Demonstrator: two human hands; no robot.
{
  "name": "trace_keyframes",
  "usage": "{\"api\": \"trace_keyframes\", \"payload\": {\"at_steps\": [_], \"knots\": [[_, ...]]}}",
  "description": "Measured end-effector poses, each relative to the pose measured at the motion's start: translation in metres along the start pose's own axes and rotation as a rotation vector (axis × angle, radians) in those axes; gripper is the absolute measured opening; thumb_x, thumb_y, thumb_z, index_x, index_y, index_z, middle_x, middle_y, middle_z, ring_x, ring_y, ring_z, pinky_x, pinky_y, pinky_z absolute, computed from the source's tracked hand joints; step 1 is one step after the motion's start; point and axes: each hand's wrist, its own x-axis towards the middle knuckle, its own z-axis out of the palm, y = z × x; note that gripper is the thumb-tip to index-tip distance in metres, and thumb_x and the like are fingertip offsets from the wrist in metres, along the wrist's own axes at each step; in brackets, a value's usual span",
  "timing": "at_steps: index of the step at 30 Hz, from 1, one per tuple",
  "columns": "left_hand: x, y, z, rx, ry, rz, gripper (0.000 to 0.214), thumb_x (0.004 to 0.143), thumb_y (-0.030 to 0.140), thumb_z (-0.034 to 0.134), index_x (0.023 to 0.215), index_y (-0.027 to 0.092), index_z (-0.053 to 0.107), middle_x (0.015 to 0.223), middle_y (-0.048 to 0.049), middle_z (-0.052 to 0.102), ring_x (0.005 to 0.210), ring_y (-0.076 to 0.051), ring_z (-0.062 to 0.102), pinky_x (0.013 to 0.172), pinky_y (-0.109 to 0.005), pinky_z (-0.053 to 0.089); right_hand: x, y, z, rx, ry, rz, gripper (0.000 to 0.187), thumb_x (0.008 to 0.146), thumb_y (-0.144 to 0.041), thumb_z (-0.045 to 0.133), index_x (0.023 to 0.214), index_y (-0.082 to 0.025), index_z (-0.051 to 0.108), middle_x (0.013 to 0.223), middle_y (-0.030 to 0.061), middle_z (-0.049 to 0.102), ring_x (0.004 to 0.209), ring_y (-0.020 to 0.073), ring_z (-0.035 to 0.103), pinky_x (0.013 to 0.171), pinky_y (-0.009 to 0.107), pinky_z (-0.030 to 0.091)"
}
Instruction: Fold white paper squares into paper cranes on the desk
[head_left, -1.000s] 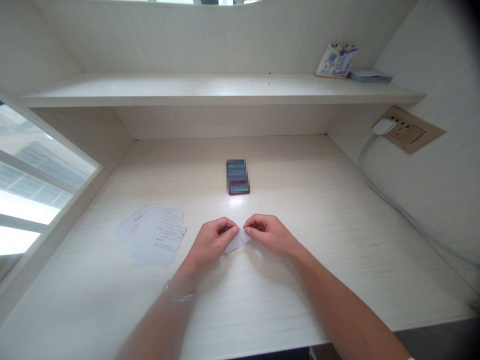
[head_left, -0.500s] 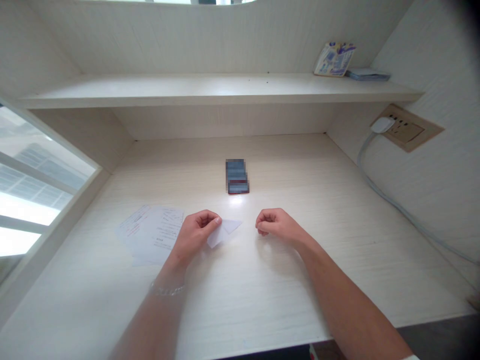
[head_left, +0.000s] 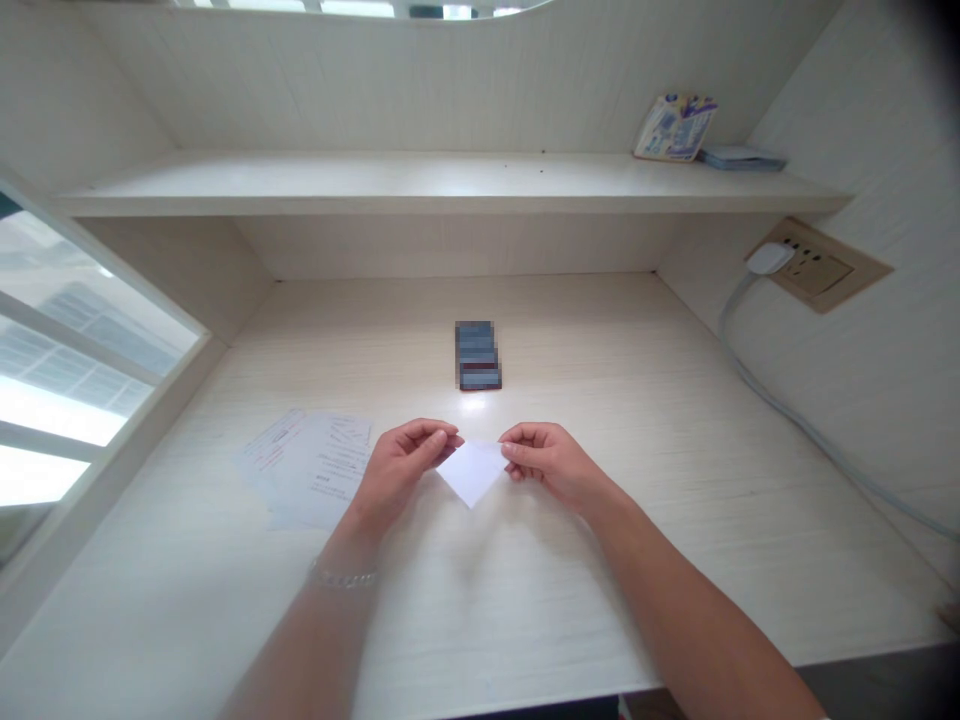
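Note:
A small white folded paper (head_left: 472, 474) is held up between my two hands, one point facing down toward me. My right hand (head_left: 551, 462) pinches its right corner between thumb and fingers. My left hand (head_left: 411, 462), with a beaded bracelet at the wrist, is closed at the left side of the paper, thumb against fingertips; the exact grip there is partly hidden. Left of that hand, several loose sheets (head_left: 304, 470) with handwriting and print lie overlapping on the desk.
A phone-like dark rectangle (head_left: 478, 356), its surface pixelated, lies on the desk (head_left: 480, 610) beyond my hands. A shelf (head_left: 375, 180) runs above, bearing a colourful packet (head_left: 675, 128) and a flat stack (head_left: 742, 158). A white plug (head_left: 771, 258) with a grey cable (head_left: 802, 420) sits in the right-hand wall socket.
My right hand, closed and apart from the paper before, now grips its right corner. The paper has turned, showing a diamond-shaped face instead of a slanted triangle at its right end.

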Motion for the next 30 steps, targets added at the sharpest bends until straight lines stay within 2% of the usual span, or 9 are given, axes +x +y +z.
{"api": "trace_keyframes", "payload": {"at_steps": [2, 4, 7, 9, 12, 16, 19, 25, 30], "knots": [[-0.002, 0.000, 0.005, 0.038, -0.052, 0.036, 0.026, 0.069, 0.022, 0.069, 0.094, 0.015, 0.067, 0.097, -0.0102, 0.068, 0.087, -0.021, 0.063, 0.075, -0.031, 0.049, -0.001, 0.000, 0.004, 0.109, -0.049, 0.040, 0.024, 0.066, -0.030, 0.072, 0.081, -0.013, 0.065, 0.063, 0.0003, 0.058, 0.052, 0.0075, 0.050, 0.051, 0.021, 0.040], [-0.003, -0.001, 0.010, 0.061, -0.093, 0.069, 0.027, 0.064, 0.019, 0.073, 0.090, 0.015, 0.068, 0.102, -0.0110, 0.067, 0.091, -0.023, 0.063, 0.079, -0.033, 0.049, -0.002, 0.002, 0.009, 0.167, -0.084, 0.081, 0.025, 0.066, -0.029, 0.072, 0.084, -0.013, 0.064, 0.063, -0.0004, 0.057, 0.051, 0.0067, 0.050, 0.050, 0.020, 0.039], [-0.002, -0.005, 0.013, 0.087, -0.059, 0.093, 0.015, 0.067, 0.022, 0.071, 0.079, 0.014, 0.068, 0.090, -0.0089, 0.070, 0.085, -0.021, 0.064, 0.079, -0.033, 0.048, -0.001, 0.003, 0.011, 0.128, -0.104, 0.115, 0.027, 0.067, -0.033, 0.071, 0.085, -0.014, 0.063, 0.068, 0.0015, 0.061, 0.056, 0.0090, 0.055, 0.055, 0.021, 0.043], [0.000, -0.007, 0.012, 0.106, -0.019, 0.066, 0.015, 0.070, 0.025, 0.068, 0.080, 0.013, 0.068, 0.082, -0.0074, 0.070, 0.076, -0.018, 0.064, 0.074, -0.031, 0.049, 0.000, 0.003, 0.008, 0.037, -0.042, 0.097, 0.030, 0.070, -0.041, 0.067, 0.083, -0.014, 0.063, 0.078, 0.0054, 0.064, 0.065, 0.0124, 0.060, 0.058, 0.023, 0.046], [0.002, -0.010, 0.008, 0.153, -0.003, -0.004, 0.018, 0.071, 0.026, 0.067, 0.083, 0.013, 0.067, 0.078, -0.0068, 0.070, 0.070, -0.016, 0.063, 0.068, -0.028, 0.049, 0.004, 0.001, 0.002, -0.064, 0.108, -0.033, 0.037, 0.076, -0.050, 0.057, 0.084, -0.015, 0.061, 0.088, 0.0080, 0.064, 0.072, 0.0150, 0.062, 0.059, 0.024, 0.047], [0.001, -0.009, 0.006, 0.244, -0.073, -0.087, 0.022, 0.070, 0.029, 0.067, 0.085, 0.013, 0.068, 0.079, -0.0080, 0.070, 0.069, -0.018, 0.064, 0.063, -0.027, 0.048, 0.006, 0.002, 0.001, -0.187, 0.111, -0.155, 0.034, 0.072, -0.044, 0.065, 0.090, -0.016, 0.059, 0.076, 0.0038, 0.064, 0.068, 0.0150, 0.062, 0.060, 0.026, 0.048], [0.000, -0.007, 0.006, 0.289, -0.096, -0.086, 0.026, 0.072, 0.030, 0.064, 0.091, 0.013, 0.069, 0.083, -0.0088, 0.071, 0.075, -0.019, 0.064, 0.065, -0.028, 0.048, 0.005, 0.003, 0.005, -0.257, 0.113, -0.125, 0.029, 0.071, -0.041, 0.065, 0.081, -0.014, 0.060, 0.065, 0.0022, 0.064, 0.061, 0.0142, 0.061, 0.060, 0.027, 0.049], [0.001, -0.009, 0.004, 0.299, -0.081, -0.072, 0.030, 0.074, 0.029, 0.062, 0.099, 0.014, 0.067, 0.086, -0.0089, 0.070, 0.076, -0.019, 0.064, 0.067, -0.028, 0.048, 0.002, 0.001, 0.007, -0.298, 0.081, -0.029, 0.025, 0.071, -0.037, 0.066, 0.074, -0.014, 0.059, 0.061, 0.0036, 0.065, 0.057, 0.0144, 0.062, 0.057, 0.027, 0.048], [0.000, -0.009, 0.005, 0.278, -0.080, -0.082, 0.029, 0.072, 0.028, 0.063, 0.098, 0.014, 0.068, 0.085, -0.0088, 0.070, 0.073, -0.018, 0.063, 0.065, -0.028, 0.048, 0.000, 0.000, 0.005, -0.309, 0.041, -0.020, 0.023, 0.073, -0.033, 0.064, 0.084, -0.014, 0.062, 0.058, 0.0028, 0.065, 0.055, 0.0140, 0.061, 0.056, 0.027, 0.049]]}}
